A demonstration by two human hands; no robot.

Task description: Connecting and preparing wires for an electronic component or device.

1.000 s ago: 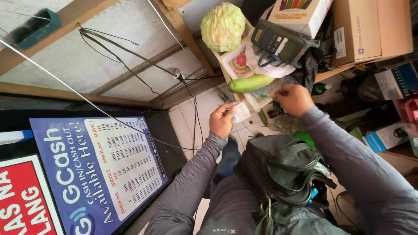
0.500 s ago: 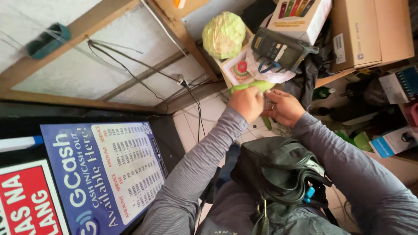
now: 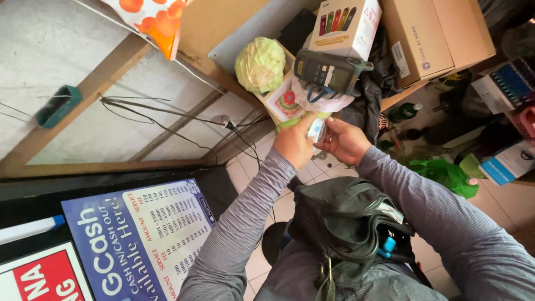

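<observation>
My left hand [image 3: 292, 146] and my right hand [image 3: 346, 142] meet in front of a cluttered shelf. Between their fingertips is a small pale packet [image 3: 317, 130], and both hands pinch it. Just behind the left hand's knuckles lies a long green vegetable [image 3: 287, 123], mostly hidden by the hand. Above it sit a pale green cabbage [image 3: 260, 64] and a dark handheld device with a keypad [image 3: 329, 71] on some papers. Both arms wear grey sleeves.
A dark grey bag [image 3: 345, 223] rests on my lap. Cardboard boxes [image 3: 429, 39] stack at the upper right, with a green plastic bag [image 3: 446, 174] and a bottle [image 3: 404, 111] below. A blue price sign [image 3: 139, 234] leans at the lower left; wires [image 3: 184, 120] cross the wall.
My hands were apart a second ago, then came together at the green vegetable. They now sit slightly lower with the pale packet between them. The view has shifted.
</observation>
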